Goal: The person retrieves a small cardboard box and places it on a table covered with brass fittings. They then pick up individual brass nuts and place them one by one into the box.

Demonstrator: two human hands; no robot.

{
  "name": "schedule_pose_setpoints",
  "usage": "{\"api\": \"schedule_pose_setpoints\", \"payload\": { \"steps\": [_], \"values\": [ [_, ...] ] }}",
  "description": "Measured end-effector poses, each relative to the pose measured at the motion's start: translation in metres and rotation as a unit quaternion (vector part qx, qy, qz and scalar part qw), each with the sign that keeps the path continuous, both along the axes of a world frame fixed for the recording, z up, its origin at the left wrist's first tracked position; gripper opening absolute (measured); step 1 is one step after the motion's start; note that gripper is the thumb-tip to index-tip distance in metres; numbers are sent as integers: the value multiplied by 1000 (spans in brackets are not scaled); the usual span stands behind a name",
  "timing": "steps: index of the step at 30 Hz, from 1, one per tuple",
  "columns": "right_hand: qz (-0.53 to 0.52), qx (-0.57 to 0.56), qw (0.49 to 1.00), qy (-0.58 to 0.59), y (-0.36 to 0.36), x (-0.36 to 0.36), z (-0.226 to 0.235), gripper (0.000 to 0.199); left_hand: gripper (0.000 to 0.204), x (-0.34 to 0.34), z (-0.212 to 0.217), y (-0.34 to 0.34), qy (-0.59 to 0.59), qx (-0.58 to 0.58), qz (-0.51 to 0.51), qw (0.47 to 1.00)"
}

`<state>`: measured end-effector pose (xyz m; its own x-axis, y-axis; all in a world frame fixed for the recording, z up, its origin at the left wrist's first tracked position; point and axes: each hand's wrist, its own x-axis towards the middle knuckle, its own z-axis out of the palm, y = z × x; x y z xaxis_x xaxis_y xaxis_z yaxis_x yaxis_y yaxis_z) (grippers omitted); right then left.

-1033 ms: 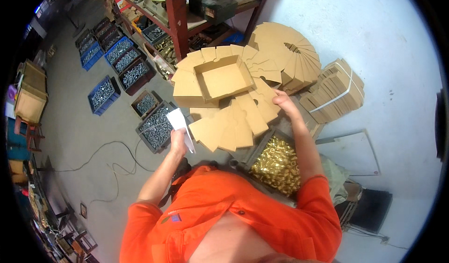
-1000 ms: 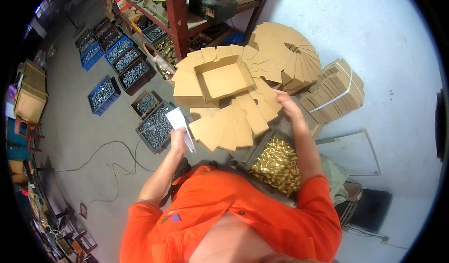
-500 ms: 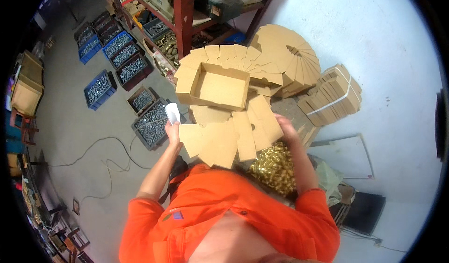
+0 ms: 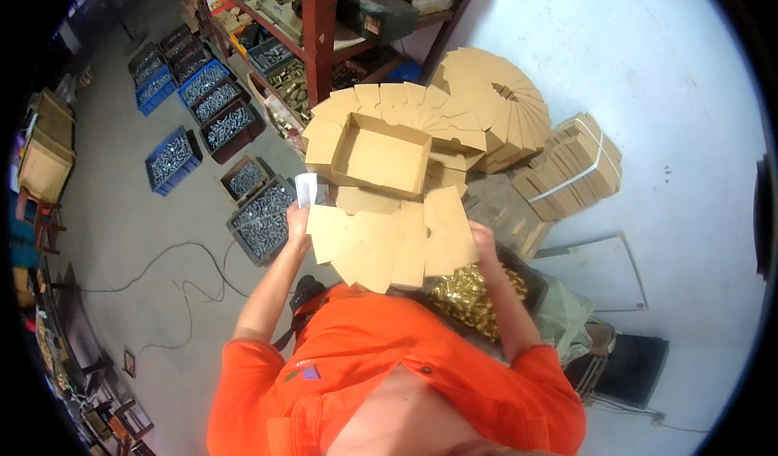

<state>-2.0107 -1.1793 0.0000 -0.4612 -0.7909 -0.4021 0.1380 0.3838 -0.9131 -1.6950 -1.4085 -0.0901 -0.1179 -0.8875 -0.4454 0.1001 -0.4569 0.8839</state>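
Note:
A flat, unfolded brown cardboard box blank is held up in front of me. My left hand grips its left edge and also pinches a small white slip. My right hand holds the blank's right edge. Just beyond it stands a folded open cardboard box on a stack of more blanks. Below the blank lies a dark tray of shiny brass parts.
Fanned piles of cardboard blanks and a strapped bundle sit by the white wall. Blue and brown bins of metal parts line the floor at left, under a red shelf rack. A cable snakes over the floor.
Both hands have taken hold of the top cardboard blank and pulled it toward me, off the stack. The white slip stays in my left hand.

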Motion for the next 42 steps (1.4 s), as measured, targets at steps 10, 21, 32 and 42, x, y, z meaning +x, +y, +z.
{"api": "schedule_pose_setpoints", "payload": {
  "steps": [10,21,32,42],
  "values": [
    [170,-254,928,210,-86,-15,70,49,22,8,-30,-1,30,18,19,999],
    [205,-208,758,584,-125,76,130,52,24,4,-7,17,-17,-41,44,998],
    [459,-68,587,663,-161,90,116,27,21,-6,-1,18,-15,-16,59,998],
    [48,-295,872,387,-27,-40,147,29,19,1,-24,13,22,17,42,999]
  ]
}}
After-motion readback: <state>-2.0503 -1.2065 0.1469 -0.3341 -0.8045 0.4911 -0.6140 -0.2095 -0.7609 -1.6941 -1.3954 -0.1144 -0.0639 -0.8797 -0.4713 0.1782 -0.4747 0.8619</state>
